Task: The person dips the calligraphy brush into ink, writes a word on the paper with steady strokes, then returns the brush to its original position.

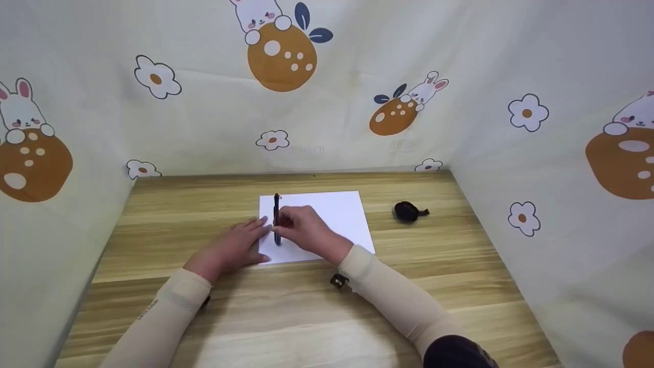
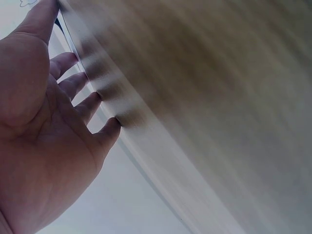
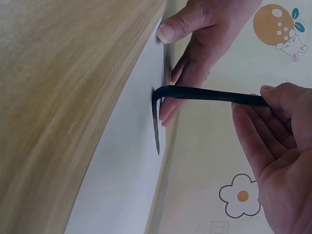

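Near the left part of a white sheet of paper [image 1: 327, 214], my right hand [image 1: 306, 230] pinches a black writing brush [image 1: 277, 220] upright. In the right wrist view, the lower end of the brush [image 3: 209, 93] meets the paper [image 3: 117, 141]. A dark tapering strip runs from that spot along the sheet; whether it is a bent tip or an ink stroke I cannot tell. My left hand [image 1: 235, 248] rests with spread fingers on the paper's left edge and the table. In the left wrist view its palm [image 2: 48, 122] shows, holding nothing.
A small black dish [image 1: 406, 211] with a short handle stands on the wooden table [image 1: 286, 306], right of the paper. Cloth walls [image 1: 204, 117] printed with rabbits and flowers enclose the back and both sides.
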`<control>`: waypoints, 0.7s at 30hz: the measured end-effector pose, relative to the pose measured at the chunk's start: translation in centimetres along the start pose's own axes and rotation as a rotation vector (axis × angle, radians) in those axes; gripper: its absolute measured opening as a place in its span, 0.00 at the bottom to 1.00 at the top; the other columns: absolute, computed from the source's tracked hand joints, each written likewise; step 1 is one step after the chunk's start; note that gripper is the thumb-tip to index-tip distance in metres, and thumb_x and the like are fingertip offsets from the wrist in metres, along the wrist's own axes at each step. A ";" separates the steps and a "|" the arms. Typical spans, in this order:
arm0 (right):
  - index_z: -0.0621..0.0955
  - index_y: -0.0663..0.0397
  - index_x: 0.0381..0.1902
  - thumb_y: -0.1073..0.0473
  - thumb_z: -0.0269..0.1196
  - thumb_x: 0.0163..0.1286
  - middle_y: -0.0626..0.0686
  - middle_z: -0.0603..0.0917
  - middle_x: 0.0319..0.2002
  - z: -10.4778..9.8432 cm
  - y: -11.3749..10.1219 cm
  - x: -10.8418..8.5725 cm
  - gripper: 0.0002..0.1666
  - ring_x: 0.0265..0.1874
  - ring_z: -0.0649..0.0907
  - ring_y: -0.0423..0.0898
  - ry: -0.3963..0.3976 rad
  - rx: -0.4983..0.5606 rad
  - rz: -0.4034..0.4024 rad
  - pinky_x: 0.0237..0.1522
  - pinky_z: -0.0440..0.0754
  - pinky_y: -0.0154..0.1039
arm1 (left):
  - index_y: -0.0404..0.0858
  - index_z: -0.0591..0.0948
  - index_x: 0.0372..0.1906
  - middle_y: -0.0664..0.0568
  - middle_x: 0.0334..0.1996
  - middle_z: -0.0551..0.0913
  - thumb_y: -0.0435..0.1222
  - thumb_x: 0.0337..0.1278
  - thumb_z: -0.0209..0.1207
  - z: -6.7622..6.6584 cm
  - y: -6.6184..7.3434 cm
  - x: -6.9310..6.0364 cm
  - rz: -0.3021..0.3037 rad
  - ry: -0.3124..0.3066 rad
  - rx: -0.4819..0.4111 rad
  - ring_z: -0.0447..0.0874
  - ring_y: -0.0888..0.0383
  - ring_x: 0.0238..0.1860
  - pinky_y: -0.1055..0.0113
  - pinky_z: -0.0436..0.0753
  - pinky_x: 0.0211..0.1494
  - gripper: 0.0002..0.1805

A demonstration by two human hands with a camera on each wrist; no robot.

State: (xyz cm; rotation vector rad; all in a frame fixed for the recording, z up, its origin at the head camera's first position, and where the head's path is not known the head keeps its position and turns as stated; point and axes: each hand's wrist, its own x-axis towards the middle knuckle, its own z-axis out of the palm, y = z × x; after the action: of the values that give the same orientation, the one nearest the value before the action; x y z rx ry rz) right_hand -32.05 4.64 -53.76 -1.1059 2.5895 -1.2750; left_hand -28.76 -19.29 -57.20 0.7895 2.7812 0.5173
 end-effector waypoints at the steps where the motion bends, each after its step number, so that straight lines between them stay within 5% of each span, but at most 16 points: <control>1: 0.88 0.53 0.43 0.64 0.74 0.76 0.44 0.92 0.37 0.0 0.0 0.0 0.02 0.37 0.87 0.33 -0.002 -0.001 0.000 0.40 0.87 0.30 | 0.38 0.68 0.86 0.38 0.87 0.61 0.54 0.74 0.70 0.0 0.0 0.0 -0.003 -0.002 -0.001 0.56 0.30 0.85 0.24 0.60 0.80 0.46; 12: 0.90 0.56 0.44 0.63 0.73 0.77 0.47 0.93 0.37 -0.2 -0.3 -0.5 0.03 0.37 0.89 0.34 -0.015 0.026 -0.012 0.42 0.88 0.30 | 0.34 0.69 0.85 0.37 0.86 0.62 0.55 0.72 0.71 1.0 -1.1 0.1 0.040 0.047 0.021 0.58 0.29 0.84 0.25 0.63 0.79 0.47; 21: 0.88 0.55 0.44 0.63 0.73 0.77 0.47 0.92 0.37 -1.9 -0.8 -0.3 0.02 0.38 0.90 0.35 0.069 0.063 -0.035 0.45 0.89 0.32 | 0.31 0.71 0.82 0.33 0.85 0.64 0.53 0.72 0.72 0.3 -0.3 -0.1 0.045 0.039 0.011 0.59 0.27 0.83 0.24 0.62 0.79 0.46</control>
State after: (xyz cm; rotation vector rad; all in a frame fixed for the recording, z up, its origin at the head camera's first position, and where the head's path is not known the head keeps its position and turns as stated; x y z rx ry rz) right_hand -31.99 5.79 -52.00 -1.1211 2.5695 -1.4164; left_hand -28.75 -19.49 -57.54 0.8554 2.8102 0.5309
